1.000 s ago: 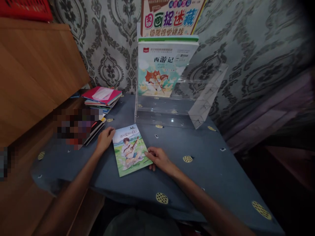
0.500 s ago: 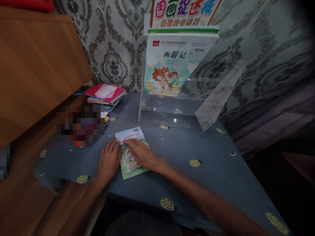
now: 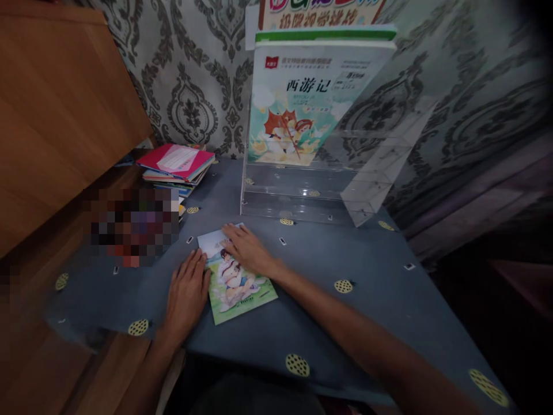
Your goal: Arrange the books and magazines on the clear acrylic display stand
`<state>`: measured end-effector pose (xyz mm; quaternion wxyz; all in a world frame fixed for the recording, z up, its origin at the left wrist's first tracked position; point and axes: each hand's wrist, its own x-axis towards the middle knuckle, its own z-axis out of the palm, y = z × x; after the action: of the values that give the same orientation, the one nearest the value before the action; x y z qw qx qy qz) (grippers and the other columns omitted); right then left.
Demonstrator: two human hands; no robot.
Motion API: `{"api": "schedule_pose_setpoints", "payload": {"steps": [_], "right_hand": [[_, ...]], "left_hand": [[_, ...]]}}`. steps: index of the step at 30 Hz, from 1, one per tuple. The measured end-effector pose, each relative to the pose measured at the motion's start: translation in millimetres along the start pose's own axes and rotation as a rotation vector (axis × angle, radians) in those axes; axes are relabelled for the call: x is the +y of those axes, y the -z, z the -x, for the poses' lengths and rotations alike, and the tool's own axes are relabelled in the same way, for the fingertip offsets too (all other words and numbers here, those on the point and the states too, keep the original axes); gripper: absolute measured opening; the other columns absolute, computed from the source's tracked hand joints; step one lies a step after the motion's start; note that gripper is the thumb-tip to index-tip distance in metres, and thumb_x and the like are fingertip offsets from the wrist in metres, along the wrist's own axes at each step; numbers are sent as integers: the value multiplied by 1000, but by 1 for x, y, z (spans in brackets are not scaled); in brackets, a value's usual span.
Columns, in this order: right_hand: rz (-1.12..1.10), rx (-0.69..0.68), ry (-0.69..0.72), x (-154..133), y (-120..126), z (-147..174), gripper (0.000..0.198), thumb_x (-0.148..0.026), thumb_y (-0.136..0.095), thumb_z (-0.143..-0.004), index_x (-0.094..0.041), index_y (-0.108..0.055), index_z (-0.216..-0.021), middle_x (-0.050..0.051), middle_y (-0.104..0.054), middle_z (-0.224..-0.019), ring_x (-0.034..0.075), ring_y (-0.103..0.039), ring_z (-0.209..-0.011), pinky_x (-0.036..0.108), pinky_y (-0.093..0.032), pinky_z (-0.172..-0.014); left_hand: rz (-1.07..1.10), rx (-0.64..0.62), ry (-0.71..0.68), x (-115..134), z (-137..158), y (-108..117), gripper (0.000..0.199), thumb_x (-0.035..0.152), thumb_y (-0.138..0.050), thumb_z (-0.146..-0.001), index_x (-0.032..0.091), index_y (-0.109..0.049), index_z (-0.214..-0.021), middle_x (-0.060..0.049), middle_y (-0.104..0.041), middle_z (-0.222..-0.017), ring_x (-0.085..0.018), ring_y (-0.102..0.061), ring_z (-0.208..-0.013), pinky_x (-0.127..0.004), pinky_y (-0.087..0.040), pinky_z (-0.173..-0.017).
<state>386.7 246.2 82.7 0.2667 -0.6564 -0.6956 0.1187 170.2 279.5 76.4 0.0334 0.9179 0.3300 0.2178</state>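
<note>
A thin book with a green and pale blue illustrated cover lies flat on the blue tablecloth. The cover shows a seated figure in white on grass. My left hand rests flat along the book's left edge, fingers stretched forward. Across the upper right part of the cover lies my right hand, palm down with fingers extended, hiding most of the title. Neither hand grips anything.
Behind the book stands a clear acrylic rack, holding a white and teal book with others behind it. A stack of books with a pink top lies at the back left. Left of my hands is a pixelated patch. A wooden cabinet borders the left.
My right hand has moved up the cover towards its top edge, uncovering the pictured figure. My left hand stays by the left edge. The camera view has shifted slightly.
</note>
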Motion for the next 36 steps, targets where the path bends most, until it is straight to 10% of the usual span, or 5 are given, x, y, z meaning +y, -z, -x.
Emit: {"api": "schedule_pose_setpoints", "payload": {"steps": [7,17,28,36], "right_hand": [[-211,35,-3,48,22,14,45,-36,-31,-106,-22,-50,-145,11,-58,-146,23,-51,-139,50,-36,-119],[-439,68,11,60,27,6,45,-41,-32,-107,-19,-55,-139,11,-63,-139,20,-58,-130,41,-42,-113],[-352,31,-44,53,30,6,42,-33,-32,-108,-17,-54,-139,10,-62,-142,19,-57,-131,38,-42,-112],[-244,77,-42,48,23,9,41,-30,-31,-108,-17,-55,-138,9,-63,-140,19,-57,-131,38,-41,-113]], "left_hand": [[-51,-30,-48,3,-8,3,41,29,-39,-102,10,-61,-131,-20,-61,-140,-36,-51,-137,-56,-46,-104],[1,-203,-304,19,-94,-24,42,35,-46,-101,20,-61,-138,-19,-45,-152,-38,-32,-148,-62,-34,-115],[97,-357,-585,70,-8,1,43,31,-46,-102,36,-52,-144,-10,-40,-158,-31,-29,-151,-61,-29,-119],[75,-319,-583,71,-1,3,53,12,-49,-98,39,-53,-144,-10,-45,-156,-31,-33,-150,-59,-32,-119]]}}
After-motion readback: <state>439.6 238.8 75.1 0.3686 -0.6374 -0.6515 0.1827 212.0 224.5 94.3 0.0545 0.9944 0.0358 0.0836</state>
